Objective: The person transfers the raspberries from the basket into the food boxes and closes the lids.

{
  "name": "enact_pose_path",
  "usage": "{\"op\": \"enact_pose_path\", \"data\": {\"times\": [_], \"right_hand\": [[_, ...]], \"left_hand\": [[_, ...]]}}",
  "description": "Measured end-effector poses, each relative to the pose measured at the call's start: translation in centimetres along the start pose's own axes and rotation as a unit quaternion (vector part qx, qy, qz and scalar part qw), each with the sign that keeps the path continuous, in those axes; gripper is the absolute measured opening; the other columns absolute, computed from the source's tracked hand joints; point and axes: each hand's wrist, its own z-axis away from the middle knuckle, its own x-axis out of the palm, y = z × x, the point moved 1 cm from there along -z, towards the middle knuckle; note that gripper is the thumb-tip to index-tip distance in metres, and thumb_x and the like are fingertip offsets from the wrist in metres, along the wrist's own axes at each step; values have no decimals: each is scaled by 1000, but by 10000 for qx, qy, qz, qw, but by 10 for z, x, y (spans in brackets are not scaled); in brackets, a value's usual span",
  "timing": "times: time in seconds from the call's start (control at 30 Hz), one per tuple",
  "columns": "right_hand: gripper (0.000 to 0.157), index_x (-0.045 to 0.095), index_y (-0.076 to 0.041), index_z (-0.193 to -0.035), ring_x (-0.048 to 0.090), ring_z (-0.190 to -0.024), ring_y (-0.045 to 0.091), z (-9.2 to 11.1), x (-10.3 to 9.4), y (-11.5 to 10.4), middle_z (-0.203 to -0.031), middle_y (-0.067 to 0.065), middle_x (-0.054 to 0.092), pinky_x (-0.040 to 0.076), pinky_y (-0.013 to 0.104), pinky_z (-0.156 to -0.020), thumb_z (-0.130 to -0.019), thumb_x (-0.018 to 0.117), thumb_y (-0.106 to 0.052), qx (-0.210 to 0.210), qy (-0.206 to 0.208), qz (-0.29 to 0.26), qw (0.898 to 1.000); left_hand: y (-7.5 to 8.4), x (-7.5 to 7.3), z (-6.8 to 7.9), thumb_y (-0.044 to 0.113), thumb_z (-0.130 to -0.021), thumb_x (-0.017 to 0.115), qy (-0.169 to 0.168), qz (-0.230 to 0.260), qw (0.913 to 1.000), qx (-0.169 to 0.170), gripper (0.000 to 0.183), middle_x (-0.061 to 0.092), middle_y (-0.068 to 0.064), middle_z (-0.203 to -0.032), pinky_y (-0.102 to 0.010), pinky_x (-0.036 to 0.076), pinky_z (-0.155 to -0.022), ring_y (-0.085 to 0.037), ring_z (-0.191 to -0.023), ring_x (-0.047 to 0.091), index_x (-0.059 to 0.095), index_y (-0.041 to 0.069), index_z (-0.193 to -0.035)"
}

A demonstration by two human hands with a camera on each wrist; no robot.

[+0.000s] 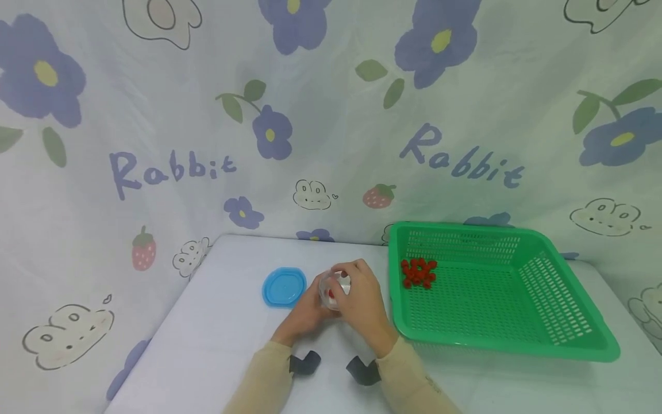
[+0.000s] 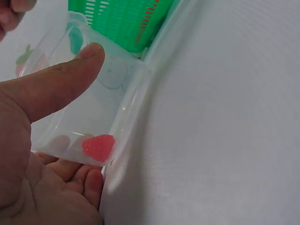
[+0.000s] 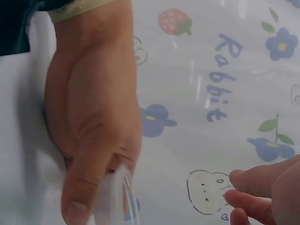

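Note:
My left hand (image 1: 307,310) grips a clear plastic container (image 2: 89,110), thumb along one side and fingers curled round the other. Inside, a red raspberry (image 2: 99,147) lies at the bottom, visible through the wall. Over the container's mouth, in the head view, is my right hand (image 1: 364,299). Its fingertips (image 3: 241,178) show in the right wrist view, parted from the thumb with nothing between them. A blue lid (image 1: 284,287) lies flat on the table, left of the hands.
To the right stands a green slotted basket (image 1: 486,344), with a cluster of red raspberries (image 1: 418,273) in its left back corner. Behind the white table (image 1: 207,339) hangs a patterned cloth (image 1: 331,115).

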Motion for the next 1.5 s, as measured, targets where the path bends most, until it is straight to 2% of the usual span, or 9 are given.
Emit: {"op": "enact_pose_path", "data": {"times": [0.2, 0.5, 0.63, 0.8, 0.97, 1.13, 1.5], "right_hand": [[18, 74, -8, -106, 52, -76, 21, -3, -15, -4, -90, 5, 59, 46, 27, -62, -90, 76, -14, -38, 154, -113, 9998], [20, 73, -9, -109, 53, -80, 23, -9, -34, -11, -93, 6, 60, 48, 28, -64, -90, 76, -16, -62, 21, -66, 10000], [20, 74, -8, -108, 53, -78, 22, -15, -47, -10, -92, 6, 61, 47, 29, -65, -89, 77, -16, -206, 55, -34, 9998], [21, 75, -7, -105, 50, -73, 18, -21, -64, -6, -88, 5, 61, 46, 31, -63, -86, 80, -14, -420, 213, 50, 9989], [19, 75, -7, -105, 47, -73, 18, -28, -80, 1, -88, 5, 59, 43, 32, -63, -88, 78, -13, -422, 150, 110, 9989], [20, 75, -6, -107, 46, -72, 21, -36, -94, 8, -91, 7, 60, 41, 33, -62, -89, 78, -13, -450, 103, 261, 9986], [17, 74, -2, -105, 48, -71, 24, -49, -119, 33, -93, 13, 62, 41, 36, -63, -90, 75, -10, -420, 101, 480, 9979]], "left_hand": [[2, 1, 0, 18, -81, 85, 4, 1, 10000, -56, 90, 46, -12, -150, -64, 33, -111, -36, -137, 44, 33, 11, -153], [3, 3, 0, 20, -80, 87, 71, -61, 9994, -334, 91, 44, -10, -152, -66, 30, -111, -36, -140, 40, 34, 15, -153], [6, 2, 0, 20, -79, 87, 67, 15, 9996, -278, 91, 44, -10, -153, -67, 27, -112, -36, -143, 37, 34, 14, -154], [5, 2, 0, 20, -80, 86, -21, 122, 9998, -177, 92, 46, -6, -154, -67, 25, -114, -34, -145, 35, 33, 14, -155], [3, 1, 0, 23, -80, 85, -81, 174, 9998, -114, 93, 44, -5, -155, -65, 25, -115, -32, -146, 33, 32, 14, -155], [2, 2, 1, 23, -79, 86, -114, 233, 9995, -178, 94, 45, -1, -155, -61, 24, -117, -28, -147, 33, 32, 15, -156], [3, 2, 2, 24, -80, 86, -120, 260, 9992, -293, 93, 44, 0, -155, -63, 24, -116, -29, -147, 32, 32, 18, -156]]}}
